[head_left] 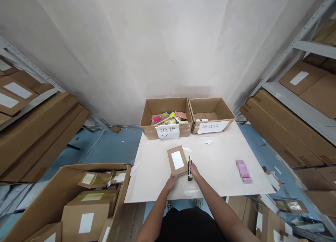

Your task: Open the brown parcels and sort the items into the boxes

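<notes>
A small brown cardboard box (pixel 170 158) with a white label lies on the white table, in front of me. My left hand (pixel 171 182) grips its near left corner. In my right hand (pixel 193 170) is a yellow and black utility knife (pixel 189 175), held upright beside the box's right edge; whether its blade is out is too small to tell. Behind the box stands an open carton (pixel 147 132) with a handwritten paper sign, full of colourful small packs and booklets. A second open carton (pixel 231 121) with a sign stands to its right, holding a few white-labelled items.
A large carton of labelled parcels (pixel 85 214) stands at the table's left. A blurred pink item (pixel 243 171) and a small pale scrap (pixel 208 142) lie on the table (pixel 220 158). Shelves with boxes (pixel 286 130) flank both sides; more parcels (pixel 265 221) sit at lower right.
</notes>
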### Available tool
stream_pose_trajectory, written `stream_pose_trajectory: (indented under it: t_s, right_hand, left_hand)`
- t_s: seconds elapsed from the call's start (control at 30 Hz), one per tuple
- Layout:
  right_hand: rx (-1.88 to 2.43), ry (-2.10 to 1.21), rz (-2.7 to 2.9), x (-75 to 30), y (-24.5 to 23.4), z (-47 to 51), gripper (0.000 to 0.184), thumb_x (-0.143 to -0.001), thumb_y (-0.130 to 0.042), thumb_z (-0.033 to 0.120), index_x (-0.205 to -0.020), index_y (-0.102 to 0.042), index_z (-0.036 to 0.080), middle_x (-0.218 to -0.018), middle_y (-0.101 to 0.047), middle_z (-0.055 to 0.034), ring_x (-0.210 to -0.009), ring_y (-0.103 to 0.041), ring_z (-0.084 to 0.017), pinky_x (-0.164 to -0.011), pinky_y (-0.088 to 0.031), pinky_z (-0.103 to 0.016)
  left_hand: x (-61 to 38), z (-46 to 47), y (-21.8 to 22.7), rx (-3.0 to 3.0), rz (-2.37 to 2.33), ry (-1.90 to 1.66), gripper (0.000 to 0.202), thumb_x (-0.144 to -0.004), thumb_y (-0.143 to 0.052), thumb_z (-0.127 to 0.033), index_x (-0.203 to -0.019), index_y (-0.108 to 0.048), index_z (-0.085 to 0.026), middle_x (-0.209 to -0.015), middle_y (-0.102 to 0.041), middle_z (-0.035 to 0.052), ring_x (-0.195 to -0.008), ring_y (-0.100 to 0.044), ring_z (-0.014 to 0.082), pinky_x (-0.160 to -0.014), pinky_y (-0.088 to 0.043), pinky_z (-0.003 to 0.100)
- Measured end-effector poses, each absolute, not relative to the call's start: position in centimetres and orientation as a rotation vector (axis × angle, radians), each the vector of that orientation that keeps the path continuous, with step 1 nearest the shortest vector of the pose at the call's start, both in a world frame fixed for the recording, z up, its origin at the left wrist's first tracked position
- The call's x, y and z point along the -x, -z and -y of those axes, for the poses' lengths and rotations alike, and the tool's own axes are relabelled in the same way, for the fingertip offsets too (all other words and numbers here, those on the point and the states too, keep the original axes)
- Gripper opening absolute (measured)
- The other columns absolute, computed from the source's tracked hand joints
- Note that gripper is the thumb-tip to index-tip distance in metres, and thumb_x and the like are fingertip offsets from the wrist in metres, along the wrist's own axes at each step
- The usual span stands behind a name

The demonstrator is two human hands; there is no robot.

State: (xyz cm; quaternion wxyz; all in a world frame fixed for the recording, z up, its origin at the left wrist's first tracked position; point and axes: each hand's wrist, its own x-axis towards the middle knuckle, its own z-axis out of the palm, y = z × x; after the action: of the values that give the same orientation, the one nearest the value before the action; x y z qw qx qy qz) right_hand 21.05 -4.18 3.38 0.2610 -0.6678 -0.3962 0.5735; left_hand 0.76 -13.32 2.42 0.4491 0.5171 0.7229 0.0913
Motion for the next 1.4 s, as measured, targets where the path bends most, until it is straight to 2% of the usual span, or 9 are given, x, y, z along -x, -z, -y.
stream_pose_trajectory:
  t_s: [0.1,0.2,0.37,0.47,0.63,0.77,0.9,1.03,1.4]
  right_hand:
    - [1.698,-1.573,1.117,-19.7,-5.6,4.0,0.049,-0.094,-0.050,0.068,-0.099,-0.063,0.022,-0.101,-0.077,-0.0108,-0.103,-0.072,-0.026,-0.085,-0.055,-0.032]
    - [1.635,-1.655,1.175,-17.0,-7.5,4.9,0.048,-0.096,-0.049,0.068,-0.106,-0.063,0.023,-0.099,-0.077,-0.0094,-0.099,-0.074,-0.027,-0.082,-0.056,-0.033]
    - [1.709,-1.605,1.364,-12.0,-8.2,7.1,0.046,-0.097,-0.049,0.066,-0.102,-0.064,0.023,-0.105,-0.076,-0.0090,-0.105,-0.071,-0.027,-0.081,-0.055,-0.030]
    - [1.818,-1.427,1.553,-11.0,-7.9,7.5,0.038,-0.099,-0.048,0.059,-0.096,-0.063,0.024,-0.101,-0.075,-0.0050,-0.103,-0.069,-0.023,-0.084,-0.051,-0.028]
    - [1.946,-1.209,1.793,-11.1,-8.2,6.7,0.031,-0.103,-0.046,0.048,-0.090,-0.059,0.024,-0.087,-0.072,-0.0009,-0.087,-0.068,-0.020,-0.075,-0.046,-0.024]
    - [1.921,-1.204,1.925,-8.5,-9.7,4.6,0.035,-0.108,-0.039,0.047,-0.104,-0.062,0.021,-0.086,-0.075,-0.0052,-0.079,-0.070,-0.020,-0.071,-0.046,-0.025]
    - [1.976,-1.040,2.210,-2.9,-11.0,0.8,0.033,-0.107,-0.043,0.042,-0.113,-0.065,0.018,-0.109,-0.077,-0.0148,-0.096,-0.073,-0.025,-0.075,-0.047,-0.028]
    - [2.062,-1.003,2.381,1.8,-11.0,-1.8,0.032,-0.106,-0.044,0.037,-0.118,-0.065,0.016,-0.114,-0.077,-0.0170,-0.102,-0.074,-0.028,-0.081,-0.050,-0.032]
    - [2.177,-0.906,2.447,1.7,-9.0,-0.2,0.050,-0.077,-0.082,0.021,-0.124,-0.066,0.014,-0.118,-0.075,-0.0218,-0.115,-0.072,-0.035,-0.091,-0.054,-0.038]
  left_hand:
    - [1.5,13.8,-2.2,-1.010,-1.802,-0.236,0.058,-0.103,-0.032,-0.058,-0.151,-0.052,-0.032,-0.143,-0.068,0.0083,-0.118,-0.072,0.0248,-0.094,-0.059,0.037]
    - [4.5,13.5,-1.8,-0.949,-1.923,-0.186,0.062,-0.098,-0.044,-0.059,-0.149,-0.055,-0.024,-0.139,-0.069,0.0124,-0.122,-0.069,0.0301,-0.098,-0.058,0.040]
    - [10.1,11.6,-2.8,-1.039,-2.146,-0.404,0.077,-0.097,-0.043,-0.041,-0.167,-0.021,-0.018,-0.166,-0.042,0.0134,-0.149,-0.046,0.0304,-0.119,-0.044,0.042]
    - [13.0,9.3,-4.8,-1.419,-2.075,-0.558,0.081,-0.095,-0.048,-0.039,-0.168,-0.017,-0.022,-0.171,-0.032,0.0078,-0.155,-0.035,0.0278,-0.124,-0.037,0.042]
    - [14.8,5.6,-7.0,-1.640,-1.782,-0.120,0.114,-0.077,-0.073,-0.053,-0.169,-0.012,-0.027,-0.178,-0.005,0.0044,-0.160,-0.015,0.0399,-0.118,-0.040,0.049]
    - [14.1,5.1,-6.4,-1.601,-1.820,-0.036,0.116,-0.075,-0.073,-0.052,-0.169,-0.009,-0.028,-0.177,0.002,0.0027,-0.158,-0.022,0.0417,-0.113,-0.044,0.050]
    - [13.9,5.6,-5.6,-1.554,-1.851,-0.042,0.117,-0.073,-0.075,-0.050,-0.169,-0.011,-0.031,-0.177,-0.001,0.0005,-0.155,-0.027,0.0433,-0.111,-0.045,0.051]
    - [14.1,5.8,-5.5,-1.527,-1.839,-0.028,0.118,-0.072,-0.076,-0.052,-0.169,-0.010,-0.033,-0.177,0.001,0.0000,-0.155,-0.026,0.0438,-0.111,-0.044,0.051]
    - [13.9,6.2,-5.1,-1.518,-1.872,-0.094,0.115,-0.071,-0.074,-0.052,-0.167,-0.012,-0.039,-0.177,0.001,-0.0058,-0.147,-0.037,0.0428,-0.104,-0.047,0.050]
